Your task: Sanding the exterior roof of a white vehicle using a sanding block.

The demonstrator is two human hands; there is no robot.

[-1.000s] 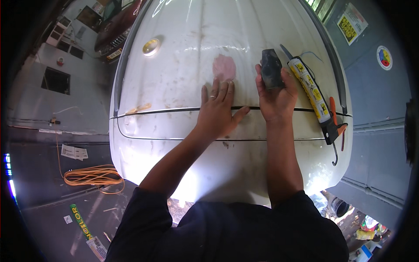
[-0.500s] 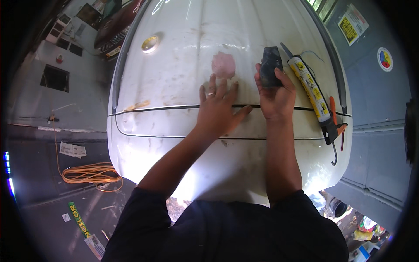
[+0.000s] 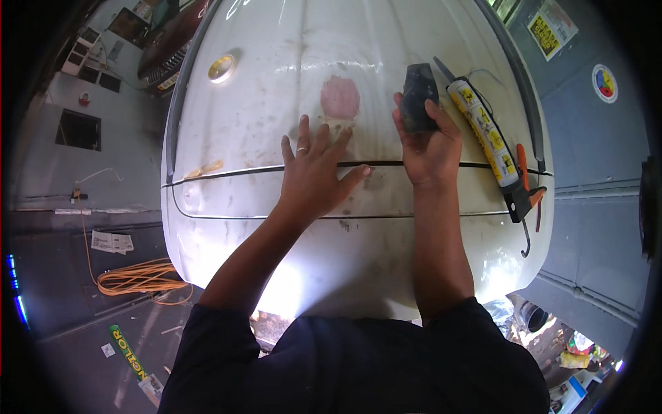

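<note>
My left hand [image 3: 310,169] lies palm down with fingers spread on the white vehicle panel [image 3: 269,83], across its dark seam. Just beyond its fingertips is a pink patch [image 3: 340,97] that looks like body filler, with a paler smear at its lower edge. Palm up over the panel, my right hand [image 3: 433,153] grips a dark, flat sanding block [image 3: 418,100], thumb along one side and fingers behind. The block's underside is hidden. To its right lies a caulking gun [image 3: 516,186] with orange handles and a yellow-and-white cartridge [image 3: 483,127].
A roll of tape [image 3: 221,69] sits at the panel's far left, and a tan spreader-like piece [image 3: 204,169] lies near the seam. Coiled orange cord [image 3: 141,277] is on the left. A grey wall [image 3: 586,152] runs close by the right side.
The whole view has shifted a little. My left hand has slid slightly left across the panel, away from the pink patch. My right hand still holds the sanding block.
</note>
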